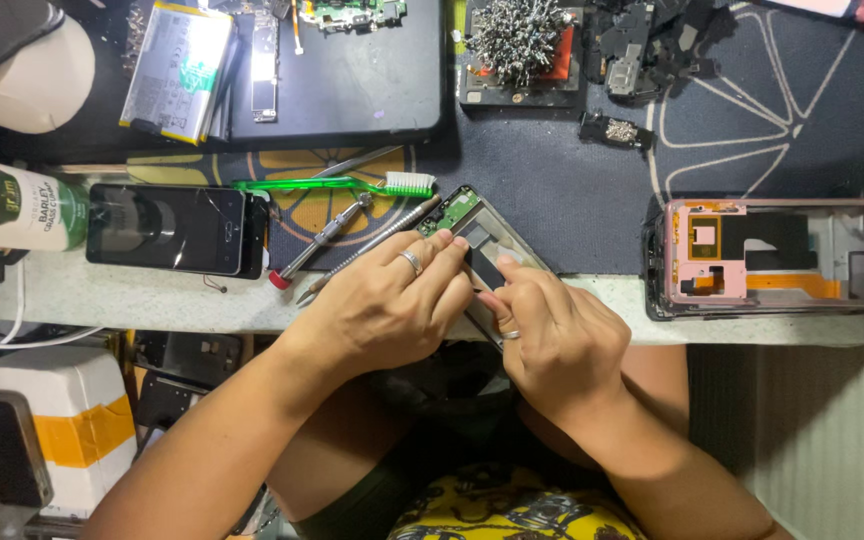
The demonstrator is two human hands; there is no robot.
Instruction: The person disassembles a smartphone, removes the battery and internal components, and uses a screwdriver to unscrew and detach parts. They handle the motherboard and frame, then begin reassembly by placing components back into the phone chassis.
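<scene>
My left hand (387,305) and my right hand (557,335) both grip an opened phone body (477,232) at the table's front edge. Its green circuit board (452,208) shows at the far end. The fingertips of both hands press on the dark inner part in the middle. Each hand wears a ring. Just left of the phone lie a red-tipped screwdriver (317,243), a metal screwdriver (367,250) and a green toothbrush (337,184).
A pink phone frame (777,255) lies at the right. A cracked black phone (167,228) and a bottle (12,205) are at the left. Behind are a battery (180,65), a dark tray (352,90), a screw pile (517,35) and black parts (652,45).
</scene>
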